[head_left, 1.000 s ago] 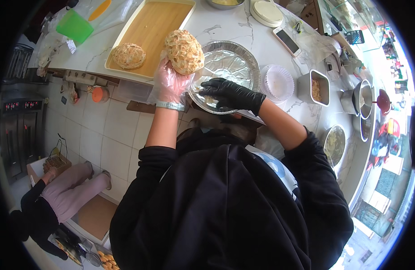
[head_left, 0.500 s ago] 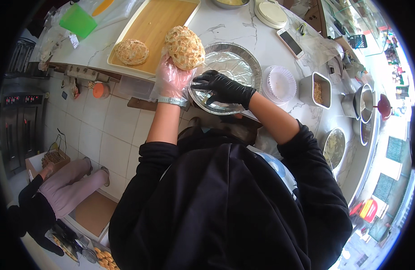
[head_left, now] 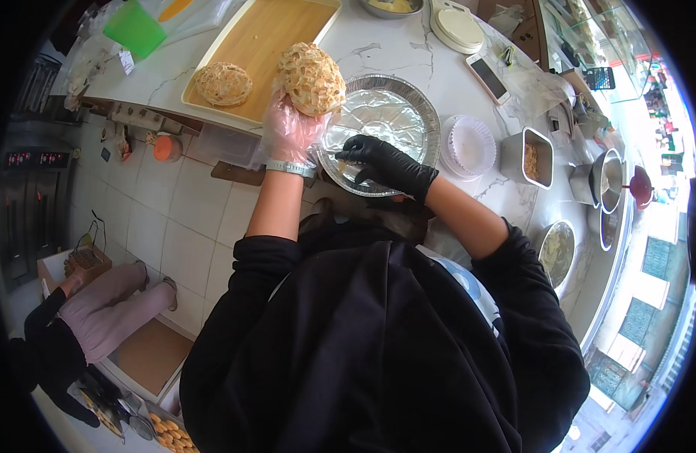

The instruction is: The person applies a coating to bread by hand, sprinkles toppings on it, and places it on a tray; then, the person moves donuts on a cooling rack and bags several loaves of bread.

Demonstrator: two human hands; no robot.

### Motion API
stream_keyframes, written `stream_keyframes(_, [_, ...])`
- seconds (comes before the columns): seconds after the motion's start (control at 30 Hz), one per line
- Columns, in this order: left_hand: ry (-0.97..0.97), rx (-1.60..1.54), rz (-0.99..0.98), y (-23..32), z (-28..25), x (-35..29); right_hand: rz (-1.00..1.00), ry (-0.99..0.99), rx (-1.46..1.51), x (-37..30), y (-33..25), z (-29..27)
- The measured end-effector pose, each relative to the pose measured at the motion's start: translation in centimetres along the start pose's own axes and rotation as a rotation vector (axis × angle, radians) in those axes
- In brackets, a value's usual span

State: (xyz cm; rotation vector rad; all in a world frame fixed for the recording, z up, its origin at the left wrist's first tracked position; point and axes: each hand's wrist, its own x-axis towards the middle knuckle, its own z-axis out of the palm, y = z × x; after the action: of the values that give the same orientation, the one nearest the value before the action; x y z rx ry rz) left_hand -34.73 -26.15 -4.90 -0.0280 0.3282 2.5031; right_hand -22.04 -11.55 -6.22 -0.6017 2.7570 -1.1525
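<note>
Right hand (head_left: 392,166) drawn back from left hand (head_left: 294,130), fingers (head_left: 364,146) more bent

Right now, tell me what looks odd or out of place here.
The left hand is gloved in clear plastic, the right hand in black: a mismatch. A phone also lies on the counter, odd where bread is handled. No obvious spill shows.
</note>
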Motion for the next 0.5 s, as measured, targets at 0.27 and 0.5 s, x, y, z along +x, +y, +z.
stream_keyframes(0.27, [-0.006,-0.018,0.010,-0.3,0.0,0.8,0.025,0.050,-0.026,1.1,0.5,1.4])
stream_keyframes(0.5, [-0.048,-0.044,0.090,0.0,-1.7,3.2,0.064,0.185,0.003,2.4,-0.6,2.4])
